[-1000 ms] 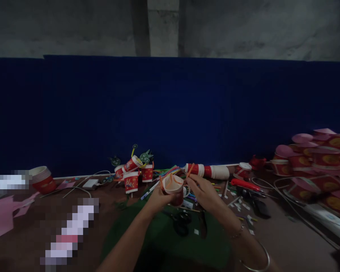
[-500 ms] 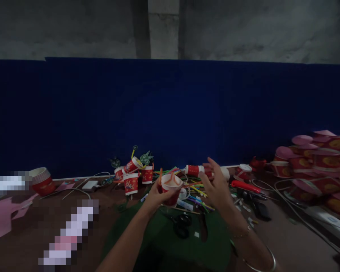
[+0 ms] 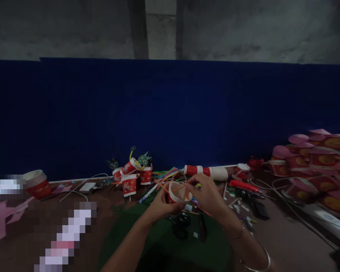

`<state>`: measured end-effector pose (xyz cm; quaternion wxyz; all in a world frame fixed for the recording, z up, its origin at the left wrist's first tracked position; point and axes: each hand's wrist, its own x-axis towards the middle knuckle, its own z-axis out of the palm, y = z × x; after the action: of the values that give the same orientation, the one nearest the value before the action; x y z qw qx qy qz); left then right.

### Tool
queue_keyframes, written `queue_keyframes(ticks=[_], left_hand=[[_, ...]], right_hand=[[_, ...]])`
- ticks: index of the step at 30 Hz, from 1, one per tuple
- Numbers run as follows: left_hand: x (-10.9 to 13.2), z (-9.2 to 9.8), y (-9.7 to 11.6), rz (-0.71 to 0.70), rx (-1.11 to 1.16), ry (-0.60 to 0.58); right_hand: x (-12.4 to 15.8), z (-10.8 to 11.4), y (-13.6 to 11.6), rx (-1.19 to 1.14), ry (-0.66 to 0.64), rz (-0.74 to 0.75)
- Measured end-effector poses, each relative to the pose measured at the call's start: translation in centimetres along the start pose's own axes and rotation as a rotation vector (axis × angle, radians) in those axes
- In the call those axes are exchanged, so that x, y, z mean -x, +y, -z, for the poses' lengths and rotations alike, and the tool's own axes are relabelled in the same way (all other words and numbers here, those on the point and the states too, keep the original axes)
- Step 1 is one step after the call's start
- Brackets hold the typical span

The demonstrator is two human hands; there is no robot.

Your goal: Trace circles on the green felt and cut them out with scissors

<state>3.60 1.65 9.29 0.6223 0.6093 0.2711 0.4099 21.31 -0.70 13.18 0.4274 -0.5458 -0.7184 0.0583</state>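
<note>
A red paper cup point(image 3: 174, 198) with a white rim is tilted in my left hand point(image 3: 161, 204), whose fingers wrap round its side. Orange straws or strips point(image 3: 161, 185) stick out over the rim, and more orange shows inside the cup. At the cup's right edge, my right hand point(image 3: 205, 190) pinches an orange strip between thumb and fingers. Beneath both hands lie black scissors point(image 3: 181, 226) on a dark green mat point(image 3: 155, 241). Colourful pipe cleaners or straws point(image 3: 167, 174) are heaped behind the cup, partly hidden by my hands.
Decorated red cups point(image 3: 129, 185) stand at the back left of centre. A stack of cups point(image 3: 218, 173) lies on its side behind my right hand. To the right are a red-handled tool point(image 3: 243, 185), cables, and a pile of red-and-pink crafts point(image 3: 314, 162). Stacked cups point(image 3: 37, 185) stand far left.
My right hand has come down from near the lying cups to the held cup's rim and closed on an orange strip. The cup has tilted and shifted slightly right and down.
</note>
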Motion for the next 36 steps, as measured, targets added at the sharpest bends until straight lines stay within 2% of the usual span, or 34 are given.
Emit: queue_keyframes(ticks=[3, 8, 15, 19, 26, 36], left_hand=[[-0.1, 0.1, -0.5, -0.007, 0.013, 0.002], [-0.1, 0.2, -0.8, -0.019, 0.005, -0.006], [0.7, -0.2, 0.5, 0.120, -0.019, -0.061], [0.9, -0.4, 0.8, 0.127, -0.026, -0.080], [1.3, -0.8, 0.6, 0.195, -0.072, -0.158], [1.0, -0.8, 0.5, 0.131, -0.001, -0.039]], right_hand=[[-0.1, -0.2, 0.0, -0.048, 0.036, -0.030], [-0.1, -0.5, -0.2, -0.235, -0.031, -0.036], [0.3, -1.0, -0.5, -0.370, -0.087, -0.030], [0.4, -1.0, -0.9, -0.376, -0.067, -0.019], [0.5, -0.9, -1.4, -0.474, -0.106, -0.064], [0.1, -0.2, -0.7, -0.378, -0.081, -0.098]])
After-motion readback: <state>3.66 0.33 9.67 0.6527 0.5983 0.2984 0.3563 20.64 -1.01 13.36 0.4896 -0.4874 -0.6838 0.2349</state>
